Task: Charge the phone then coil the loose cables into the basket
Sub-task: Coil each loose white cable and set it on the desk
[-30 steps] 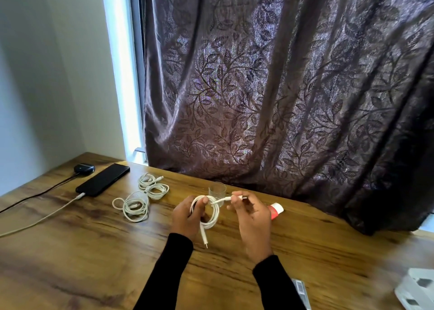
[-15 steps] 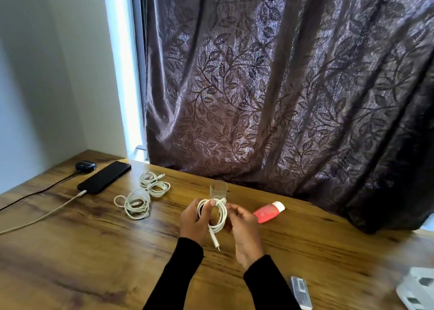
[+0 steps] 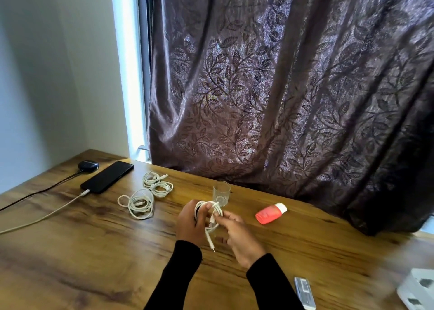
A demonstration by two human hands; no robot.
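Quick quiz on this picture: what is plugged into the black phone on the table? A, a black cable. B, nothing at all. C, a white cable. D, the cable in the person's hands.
C: a white cable runs across the table into the near end of the black phone; the black cable runs to the small dark case instead.

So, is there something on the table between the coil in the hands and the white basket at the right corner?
Only one thing: a small grey remote-like device lies near the table edge between the white cable coil, held by both the left hand and the right hand, and the white basket.
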